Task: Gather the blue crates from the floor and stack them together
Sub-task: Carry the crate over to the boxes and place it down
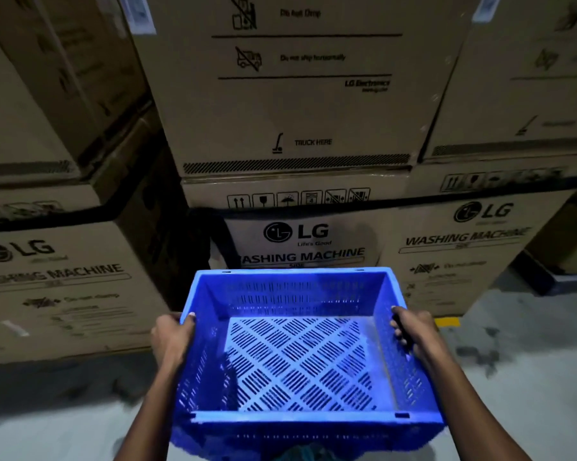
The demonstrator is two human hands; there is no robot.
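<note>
Both our hands grip the blue crate (297, 354) by its side rims: left hand (172, 339) on the left wall, right hand (413, 334) through the right handle slot. We hold it empty and upright above the grey floor (513, 387), facing stacked cardboard boxes (297, 128) marked LG washing machine

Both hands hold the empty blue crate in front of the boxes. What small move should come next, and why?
Probably turn away from the cardboard boxes and carry the blue crate on. The left hand and right hand grip its side rims, it is lifted and empty, and no other crate shows here to stack it on.
</note>
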